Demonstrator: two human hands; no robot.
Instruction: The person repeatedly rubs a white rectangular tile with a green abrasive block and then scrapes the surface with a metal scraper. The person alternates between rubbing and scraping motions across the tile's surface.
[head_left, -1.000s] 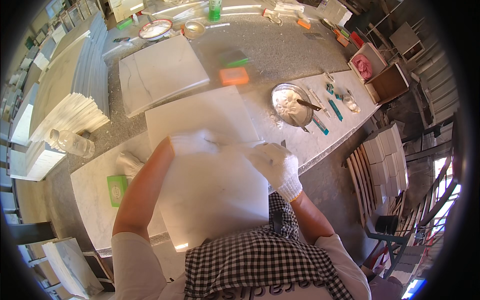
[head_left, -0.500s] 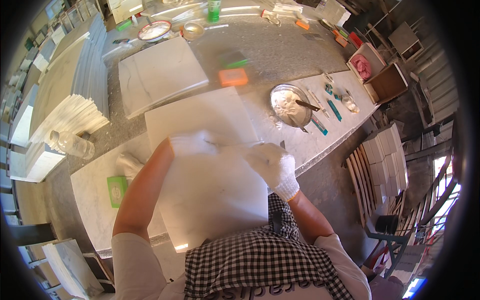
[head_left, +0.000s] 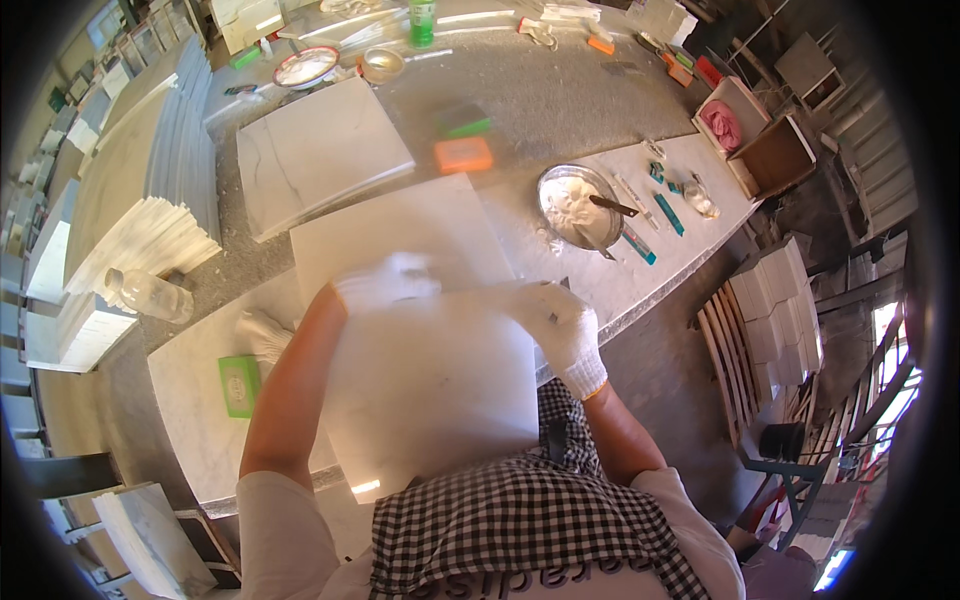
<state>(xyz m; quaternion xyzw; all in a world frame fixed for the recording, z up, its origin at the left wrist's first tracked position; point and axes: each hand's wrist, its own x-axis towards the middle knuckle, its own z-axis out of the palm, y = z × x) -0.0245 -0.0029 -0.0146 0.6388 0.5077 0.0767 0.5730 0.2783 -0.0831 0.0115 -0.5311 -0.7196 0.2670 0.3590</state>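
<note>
A smooth white slab point(head_left: 430, 390) lies right in front of me, its near end by my checked apron. My left hand point(head_left: 388, 282), in a white knitted glove, is at the slab's far left edge, its fingers closed about the edge and somewhat blurred. My right hand point(head_left: 560, 325), gloved alike, is bent over the far right corner with its fingertips pointing left. Glare and blur hide the fingertips and the far edge between the hands. Beyond it lies another pale slab point(head_left: 400, 220).
Right of the slabs stands a metal bowl point(head_left: 580, 208) of white paste with putty knives. A green box point(head_left: 239, 386) lies left of my forearm. Farther off are an orange block point(head_left: 463, 154), a veined slab point(head_left: 320, 150), a clear bottle point(head_left: 150, 294) and stacked slabs point(head_left: 130, 170).
My right hand has shifted slightly to the right, and my left hand's fingers have risen a little. The view has turned slightly; the slabs lie as before.
</note>
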